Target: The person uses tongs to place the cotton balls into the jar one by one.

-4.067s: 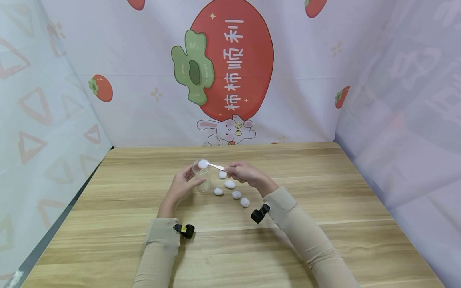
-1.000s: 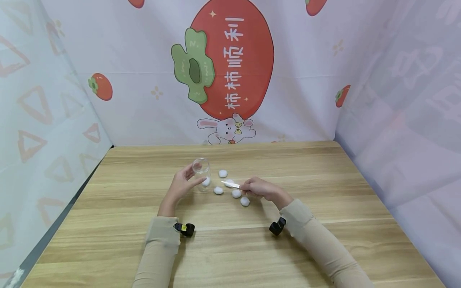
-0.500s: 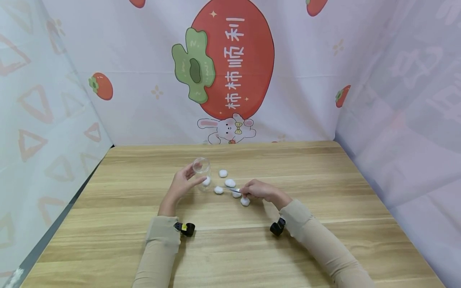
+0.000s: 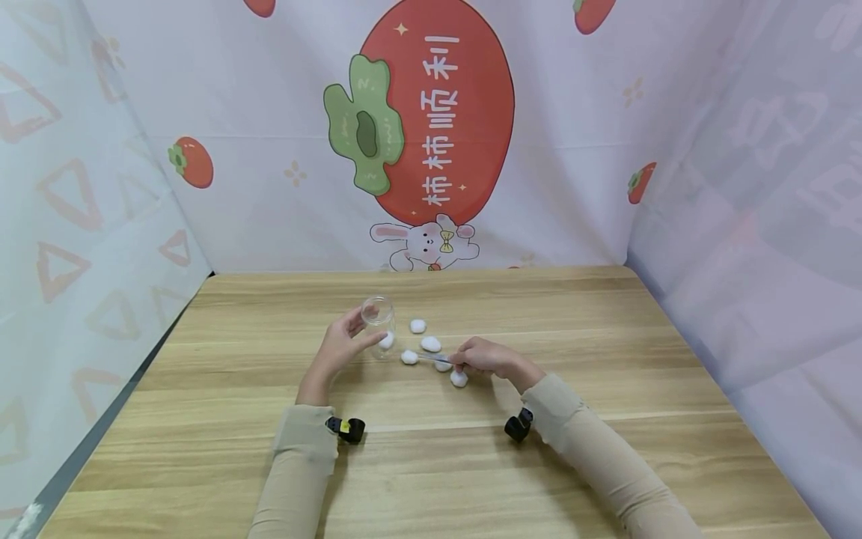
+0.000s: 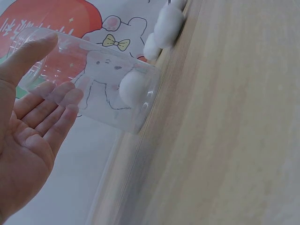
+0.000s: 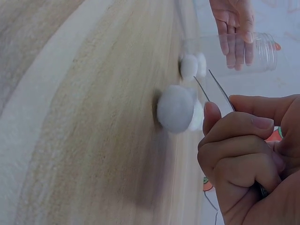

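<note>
My left hand (image 4: pixel 337 348) holds an upright clear jar (image 4: pixel 379 311) with fingers and thumb on opposite sides. Its mouth is uncovered, and a white cotton ball (image 5: pixel 133 89) lies at its bottom. Metal tweezers (image 4: pixel 434 358) are pinched in my right hand (image 4: pixel 488 355). They point left, tips apart in the right wrist view, close to the cotton ball (image 4: pixel 408 357) beside the jar; whether they touch it I cannot tell. Under the tweezers sits another cotton ball (image 4: pixel 442 365), partly covered by them. A further cotton ball (image 4: pixel 459 379) is just below my right fingers.
Two more cotton balls (image 4: pixel 431 343) (image 4: pixel 417 326) lie on the wooden table (image 4: pixel 269 299) right of the jar. A printed cloth (image 4: pixel 566 150) hangs behind the table, with more cloth at both sides. Each sleeve carries a small black wrist camera (image 4: pixel 518 425).
The tweezers held a cotton ball at the jar's mouth; now one lies inside. My right hand moved right and toward me, and the tweezers' tips swung down to the ball beside the jar.
</note>
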Demonstrator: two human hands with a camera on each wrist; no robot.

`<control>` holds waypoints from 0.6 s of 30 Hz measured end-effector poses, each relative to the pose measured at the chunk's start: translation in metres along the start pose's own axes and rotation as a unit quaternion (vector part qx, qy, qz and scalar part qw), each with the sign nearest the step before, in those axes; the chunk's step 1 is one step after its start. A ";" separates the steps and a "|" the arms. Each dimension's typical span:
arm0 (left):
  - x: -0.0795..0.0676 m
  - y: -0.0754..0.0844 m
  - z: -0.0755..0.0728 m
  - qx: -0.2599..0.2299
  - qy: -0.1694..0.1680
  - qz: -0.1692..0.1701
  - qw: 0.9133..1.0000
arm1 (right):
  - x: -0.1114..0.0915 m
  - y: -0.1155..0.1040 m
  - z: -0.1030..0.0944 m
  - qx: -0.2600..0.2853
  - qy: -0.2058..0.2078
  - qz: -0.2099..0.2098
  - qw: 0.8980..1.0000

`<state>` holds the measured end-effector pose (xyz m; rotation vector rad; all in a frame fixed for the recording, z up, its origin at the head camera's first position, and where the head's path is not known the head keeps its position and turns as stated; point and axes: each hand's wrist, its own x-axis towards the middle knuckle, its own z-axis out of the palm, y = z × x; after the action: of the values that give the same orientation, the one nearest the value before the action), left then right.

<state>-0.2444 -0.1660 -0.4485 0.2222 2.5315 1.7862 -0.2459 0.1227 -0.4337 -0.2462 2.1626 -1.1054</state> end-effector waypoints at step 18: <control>0.000 0.001 0.001 -0.005 -0.004 -0.002 1.000 | 0.009 -0.003 0.003 0.010 -0.014 0.027 0.999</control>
<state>-0.2439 -0.1651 -0.4474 0.2230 2.5141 1.7921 -0.2513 0.1153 -0.4369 -0.1930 2.1198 -1.0868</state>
